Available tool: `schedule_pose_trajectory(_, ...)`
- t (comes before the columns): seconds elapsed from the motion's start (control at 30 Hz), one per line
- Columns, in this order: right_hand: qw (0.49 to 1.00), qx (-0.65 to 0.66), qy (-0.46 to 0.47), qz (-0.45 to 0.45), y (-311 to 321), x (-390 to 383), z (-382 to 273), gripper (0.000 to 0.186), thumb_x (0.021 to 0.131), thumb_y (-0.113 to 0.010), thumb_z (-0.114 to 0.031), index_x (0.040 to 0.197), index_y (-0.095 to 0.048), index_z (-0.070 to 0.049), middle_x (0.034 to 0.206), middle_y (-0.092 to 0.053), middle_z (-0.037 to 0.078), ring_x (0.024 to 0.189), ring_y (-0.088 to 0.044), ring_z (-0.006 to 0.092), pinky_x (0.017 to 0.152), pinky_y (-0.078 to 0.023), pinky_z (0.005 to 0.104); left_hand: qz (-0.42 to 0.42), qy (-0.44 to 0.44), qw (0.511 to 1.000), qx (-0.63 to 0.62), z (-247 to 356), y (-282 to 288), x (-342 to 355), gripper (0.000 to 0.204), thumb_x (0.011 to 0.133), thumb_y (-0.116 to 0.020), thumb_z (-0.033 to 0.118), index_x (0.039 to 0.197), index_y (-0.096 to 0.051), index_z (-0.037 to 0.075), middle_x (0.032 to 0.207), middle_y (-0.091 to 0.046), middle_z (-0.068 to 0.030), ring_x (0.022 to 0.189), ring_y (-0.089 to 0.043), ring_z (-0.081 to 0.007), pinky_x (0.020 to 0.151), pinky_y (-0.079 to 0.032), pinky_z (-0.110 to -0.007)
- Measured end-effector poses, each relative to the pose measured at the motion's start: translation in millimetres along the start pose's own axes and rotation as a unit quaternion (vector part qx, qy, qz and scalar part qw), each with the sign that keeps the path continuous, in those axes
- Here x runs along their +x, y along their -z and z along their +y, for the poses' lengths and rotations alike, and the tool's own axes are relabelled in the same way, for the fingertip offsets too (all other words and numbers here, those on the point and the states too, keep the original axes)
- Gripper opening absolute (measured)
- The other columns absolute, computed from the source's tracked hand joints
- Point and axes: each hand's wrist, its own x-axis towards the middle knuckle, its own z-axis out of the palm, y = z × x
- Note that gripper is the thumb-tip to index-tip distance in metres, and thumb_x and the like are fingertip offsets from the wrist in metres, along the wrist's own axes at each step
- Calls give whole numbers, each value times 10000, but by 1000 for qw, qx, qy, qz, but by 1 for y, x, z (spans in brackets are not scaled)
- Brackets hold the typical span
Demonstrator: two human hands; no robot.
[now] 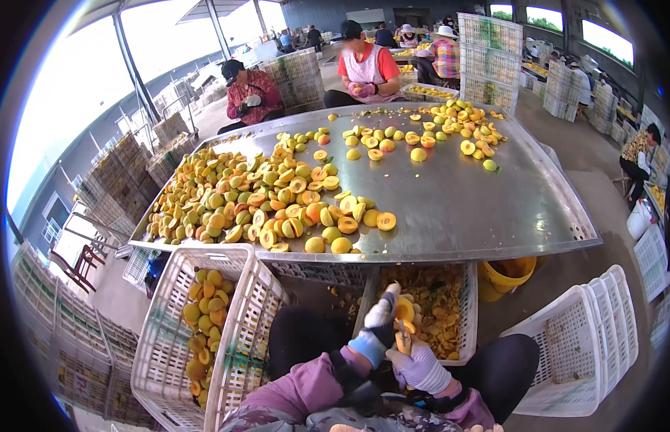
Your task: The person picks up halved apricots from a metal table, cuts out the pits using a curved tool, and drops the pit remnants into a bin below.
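My left hand (380, 314), in a pale glove with a blue cuff, has its fingers closed at the side of a cut yellow fruit (404, 311). My right hand (419, 366), in a lavender glove, grips a small tool (401, 341) with a tan handle and a narrow metal end against the fruit. Both hands are over a white crate (467, 302) of fruit scraps. Ahead, a steel table (508, 209) bears halved and whole yellow-green fruit (227, 201), heaped on its left and scattered toward the back.
A crate of fruit (241, 266) stands at my left, stacked empty crates (601, 338) at my right, a yellow bucket (502, 284) under the table edge. Two co-workers (367, 72) (252, 101) sit across the table; others work farther back among crate stacks (488, 57).
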Motion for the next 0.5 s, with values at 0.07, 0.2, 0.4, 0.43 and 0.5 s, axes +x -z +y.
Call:
schedule_pose_trajectory(0.07, 974, -156, 125, 103, -7, -5, 0, 209, 859, -627, -163, 953, -534, -1, 648, -574, 92, 573, -593, 220, 541, -472, 315, 47, -59, 997, -3, 15, 2, 0, 466, 916, -537, 470, 1000, -558, 12, 780, -640, -138, 623, -631, -251, 546, -515, -327)
schedule_pose_trajectory(0.2, 908, -380, -54, 166, 27, 23, 64, 486, 857, -601, -253, 1239, -485, 23, 931, -647, 235, 898, -647, 371, 753, -521, 402, 34, -363, 909, 201, 90, 9, -35, 268, 912, -606, 259, 882, -618, -7, 691, -626, -81, 593, -605, -169, 539, -483, -271)
schedule_pose_trajectory(0.4, 765, -602, -219, 60, 32, 38, 77, 453, 874, -494, -232, 1240, -429, 27, 914, -669, 236, 907, -660, 362, 748, -511, 477, 440, -502, 370, 646, 193, 29, -168, 227, 801, -695, 221, 945, -661, 49, 757, -654, -135, 668, -637, -252, 623, -502, -355)
schedule_pose_trajectory(0.43, 780, -585, -191, 108, 30, 28, 62, 414, 877, -469, -223, 1197, -455, 40, 879, -666, 260, 872, -662, 383, 725, -516, 481, 504, -436, 312, 677, 200, 32, -183, 272, 763, -718, 273, 911, -661, 52, 786, -648, -166, 702, -642, -288, 648, -511, -383)
schedule_pose_trajectory(0.5, 743, -628, -226, 50, 60, 30, 118, 475, 885, -474, -223, 1281, -419, 34, 842, -698, 157, 824, -689, 311, 661, -505, 492, 577, -228, 302, 724, 220, 59, -188, 375, 721, -715, 340, 986, -649, 82, 882, -657, -174, 817, -643, -335, 711, -513, -430)
